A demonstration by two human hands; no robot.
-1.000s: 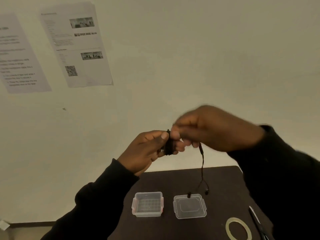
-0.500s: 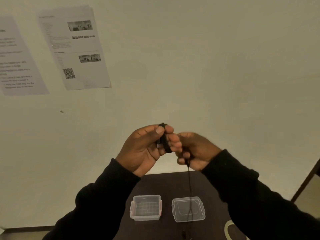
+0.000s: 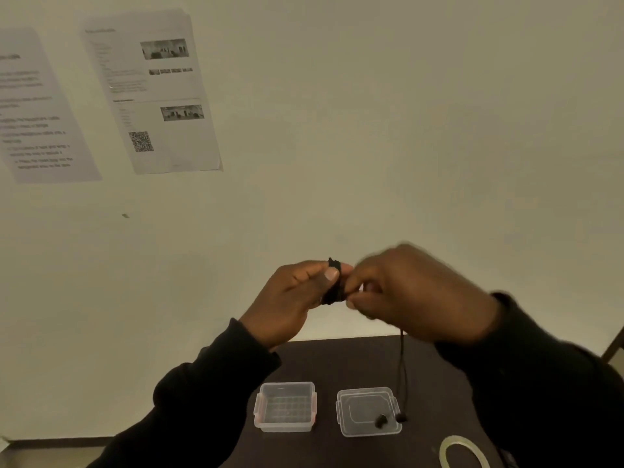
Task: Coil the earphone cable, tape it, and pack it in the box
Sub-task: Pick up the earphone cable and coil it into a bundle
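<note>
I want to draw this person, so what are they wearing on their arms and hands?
Both arms are covered by long black sleeves: the left sleeve and the right sleeve each end at the wrist. The left hand and right hand are bare, with no gloves. No rings, watch or markings show, though the right hand is blurred.

Bare table (image 3: 337, 359) lies open on the far side of the box (image 3: 285, 407) and lid (image 3: 368, 411), and a narrow gap separates the two. A dangling cable (image 3: 401, 376) hangs over the lid's right edge, apparently blocking that side, with the tape roll (image 3: 462, 452) near right.
</note>
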